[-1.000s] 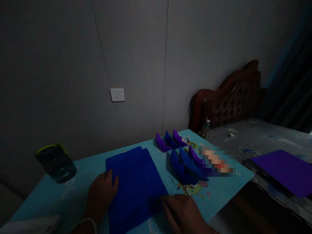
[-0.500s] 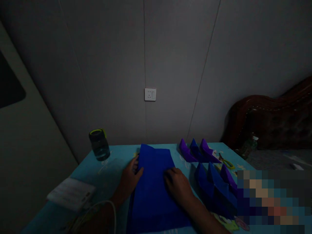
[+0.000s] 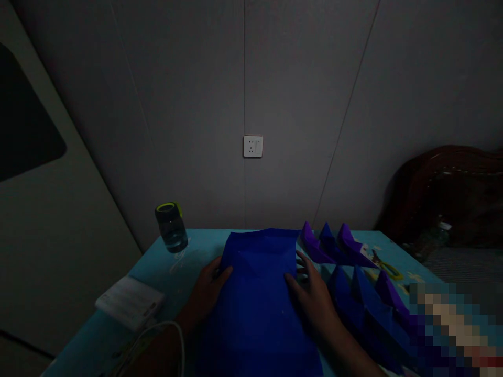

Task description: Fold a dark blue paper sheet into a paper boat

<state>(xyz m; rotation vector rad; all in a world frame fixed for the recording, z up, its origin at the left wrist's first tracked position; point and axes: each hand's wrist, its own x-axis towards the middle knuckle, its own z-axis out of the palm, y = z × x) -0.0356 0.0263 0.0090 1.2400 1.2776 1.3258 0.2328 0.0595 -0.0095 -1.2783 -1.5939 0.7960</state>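
Left grip (image 3: 208,287) and right grip (image 3: 312,293) hold opposite edges of the blue paper (image 3: 259,303), near-centre on the worktop (image 3: 200,240); uneven pull could crease it, rightward drift could knock the folded boats (image 3: 359,309).

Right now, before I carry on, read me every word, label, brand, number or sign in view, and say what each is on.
No text can be read for certain.
White flat object: small dark marks near one edge, too blurred to read.
Tablecloth: pale squiggles, possibly lettering, too dim to read.
Water bottle: no legible marking.
Wall socket: no lettering visible.
Blue paper: no print visible.
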